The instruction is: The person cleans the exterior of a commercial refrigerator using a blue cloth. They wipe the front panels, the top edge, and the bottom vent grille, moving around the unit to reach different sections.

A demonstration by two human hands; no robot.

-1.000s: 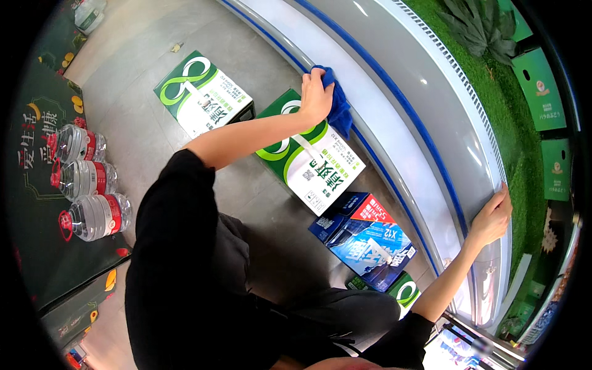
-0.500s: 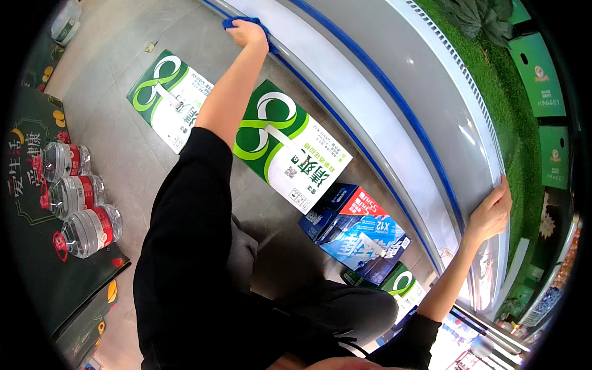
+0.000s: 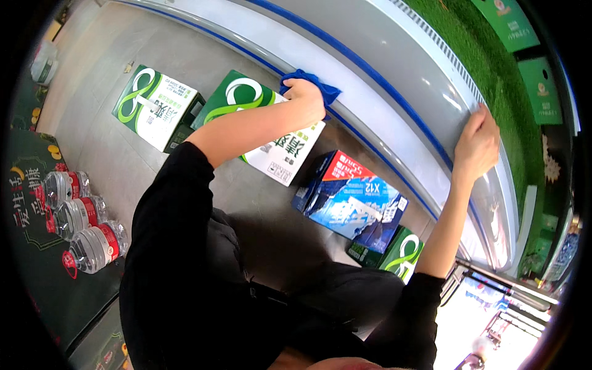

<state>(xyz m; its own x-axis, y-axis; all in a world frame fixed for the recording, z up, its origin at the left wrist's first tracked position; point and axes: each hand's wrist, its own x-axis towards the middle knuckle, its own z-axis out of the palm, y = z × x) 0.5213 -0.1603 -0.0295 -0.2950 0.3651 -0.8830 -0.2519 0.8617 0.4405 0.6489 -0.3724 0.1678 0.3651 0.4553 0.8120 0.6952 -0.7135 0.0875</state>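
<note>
My left hand (image 3: 306,102) is closed on a crumpled blue cloth (image 3: 330,92) and presses it to the lower rail of a long, curved display cabinet (image 3: 370,98). The cabinet has a grey and white front with blue strips. On its upper edge, beside the vent slots, my right hand (image 3: 478,145) grips the rim with bent fingers. Below my left forearm stands a green-and-white carton (image 3: 280,163), partly covered by the arm. A blue carton with a red corner (image 3: 357,200) sits to its right, under the rail.
Another green-and-white carton (image 3: 157,108) stands on the grey tiled floor (image 3: 203,52) at left; one more (image 3: 404,250) lies past the blue one. Several large water bottles (image 3: 95,246) line a dark printed panel (image 3: 37,246). Artificial grass (image 3: 450,31) and green boxes (image 3: 539,89) top the cabinet.
My left hand has slid the blue cloth along the rail toward the right. My right hand has shifted farther up along the rim. The view has turned slightly.
</note>
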